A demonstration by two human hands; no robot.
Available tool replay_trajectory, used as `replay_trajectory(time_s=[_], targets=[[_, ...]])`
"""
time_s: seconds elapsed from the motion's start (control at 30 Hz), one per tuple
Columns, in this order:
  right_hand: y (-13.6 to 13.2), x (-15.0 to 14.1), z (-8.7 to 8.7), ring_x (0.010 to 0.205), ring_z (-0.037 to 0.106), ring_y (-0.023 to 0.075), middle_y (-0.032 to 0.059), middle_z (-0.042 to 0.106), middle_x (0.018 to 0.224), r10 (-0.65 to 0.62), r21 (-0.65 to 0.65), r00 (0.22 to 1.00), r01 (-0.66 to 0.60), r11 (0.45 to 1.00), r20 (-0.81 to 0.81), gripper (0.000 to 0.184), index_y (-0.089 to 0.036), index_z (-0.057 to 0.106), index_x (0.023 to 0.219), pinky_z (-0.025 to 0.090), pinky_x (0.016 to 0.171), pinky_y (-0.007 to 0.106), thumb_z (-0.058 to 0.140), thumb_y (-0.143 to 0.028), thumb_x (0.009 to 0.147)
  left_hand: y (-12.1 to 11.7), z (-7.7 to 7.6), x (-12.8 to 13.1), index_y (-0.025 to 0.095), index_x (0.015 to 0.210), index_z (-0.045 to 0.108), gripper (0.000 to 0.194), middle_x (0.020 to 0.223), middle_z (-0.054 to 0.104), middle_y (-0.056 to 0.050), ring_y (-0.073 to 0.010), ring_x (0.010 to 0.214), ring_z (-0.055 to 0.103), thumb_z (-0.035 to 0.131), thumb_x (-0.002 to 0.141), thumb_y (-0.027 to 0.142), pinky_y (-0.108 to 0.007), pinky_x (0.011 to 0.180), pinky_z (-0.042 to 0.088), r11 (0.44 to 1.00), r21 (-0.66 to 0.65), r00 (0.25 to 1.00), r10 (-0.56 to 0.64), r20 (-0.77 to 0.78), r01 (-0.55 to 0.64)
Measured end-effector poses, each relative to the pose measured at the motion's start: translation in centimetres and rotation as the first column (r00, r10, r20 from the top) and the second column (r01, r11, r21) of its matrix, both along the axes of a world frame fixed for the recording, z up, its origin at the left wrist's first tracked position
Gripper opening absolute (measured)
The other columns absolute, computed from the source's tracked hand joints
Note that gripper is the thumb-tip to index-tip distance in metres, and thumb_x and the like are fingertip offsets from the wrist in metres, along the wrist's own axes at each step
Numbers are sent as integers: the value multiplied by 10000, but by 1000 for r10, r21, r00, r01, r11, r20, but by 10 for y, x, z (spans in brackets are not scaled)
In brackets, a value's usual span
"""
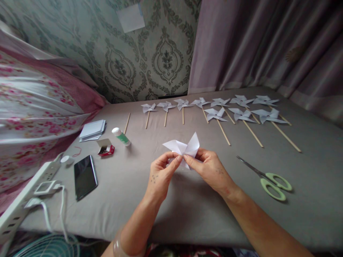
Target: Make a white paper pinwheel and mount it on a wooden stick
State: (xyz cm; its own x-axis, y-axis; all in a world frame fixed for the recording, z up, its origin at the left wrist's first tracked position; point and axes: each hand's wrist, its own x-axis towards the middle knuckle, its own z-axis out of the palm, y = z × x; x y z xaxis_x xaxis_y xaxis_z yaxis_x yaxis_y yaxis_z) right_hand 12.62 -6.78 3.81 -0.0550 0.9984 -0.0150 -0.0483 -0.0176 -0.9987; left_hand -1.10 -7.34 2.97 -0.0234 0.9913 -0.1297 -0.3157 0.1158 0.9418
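Note:
A white paper pinwheel (178,146) without a stick is held up above the table's middle. My left hand (162,171) pinches it near the centre from the left, thumb on the front. From the other side my right hand (210,169) grips it too, its thumb pressing at the centre and its fingers behind the paper. Both thumbs almost meet there; whether a pin sits under them is hidden. Green-handled scissors (270,180) lie to the right of my right hand. Beyond my left hand stands a glue stick (121,136) with a white cap.
Several finished pinwheels on sticks (241,115) lie along the back. One bare stick (127,123) is left of them. On the left are a paper stack (92,129), a small red box (106,150), a phone (85,176) and a power strip (29,196) with cables.

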Motion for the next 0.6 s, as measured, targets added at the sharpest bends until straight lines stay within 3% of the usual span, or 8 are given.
replay_trajectory(time_s=[0.6], targets=[[0,0,0,818,684,213,77,745,845,17,30,1000,-18,999,12,278,-141,733,910,523,734,295,653,-346,740,0,-3,0,158,752,716,210,712,638,5,-77,648,502,802,656,324,-198,645,385,1000,12,1000,1,-1,-1]])
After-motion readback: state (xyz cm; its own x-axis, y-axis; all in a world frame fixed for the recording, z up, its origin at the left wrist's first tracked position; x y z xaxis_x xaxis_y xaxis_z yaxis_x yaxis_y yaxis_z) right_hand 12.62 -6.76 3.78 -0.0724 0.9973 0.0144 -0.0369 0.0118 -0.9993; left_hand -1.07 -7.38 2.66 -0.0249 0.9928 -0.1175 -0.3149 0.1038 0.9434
